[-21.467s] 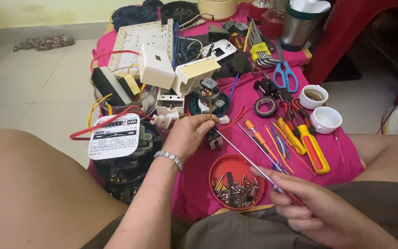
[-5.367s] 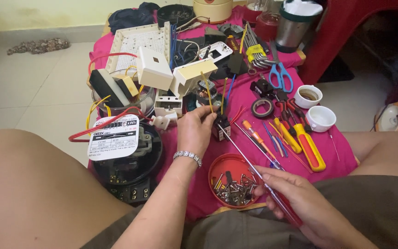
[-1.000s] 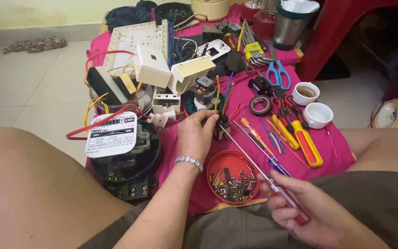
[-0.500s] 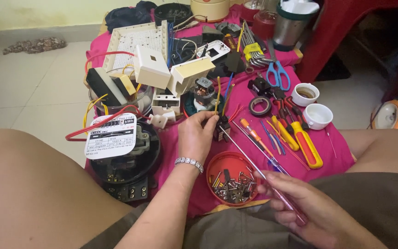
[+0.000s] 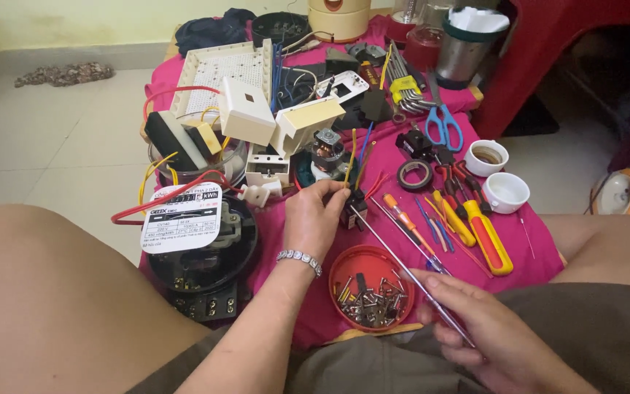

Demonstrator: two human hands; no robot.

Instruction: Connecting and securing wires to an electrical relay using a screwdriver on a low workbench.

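Centrally, left hand (image 5: pixel 313 219) pinches a small part (image 5: pixel 354 211); right hand (image 5: pixel 490 339), at five o'clock, grips a screwdriver (image 5: pixel 410 273).

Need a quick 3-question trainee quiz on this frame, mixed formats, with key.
1. True or false: the right hand holds a long thin metal screwdriver whose tip reaches the small black part.
2. What does the left hand do? A) pinches the small black part with coloured wires B) lifts the scissors C) holds a cup
3. Fill in: the screws lie in a round ____ lid.

Key: 1 true; 2 A; 3 red
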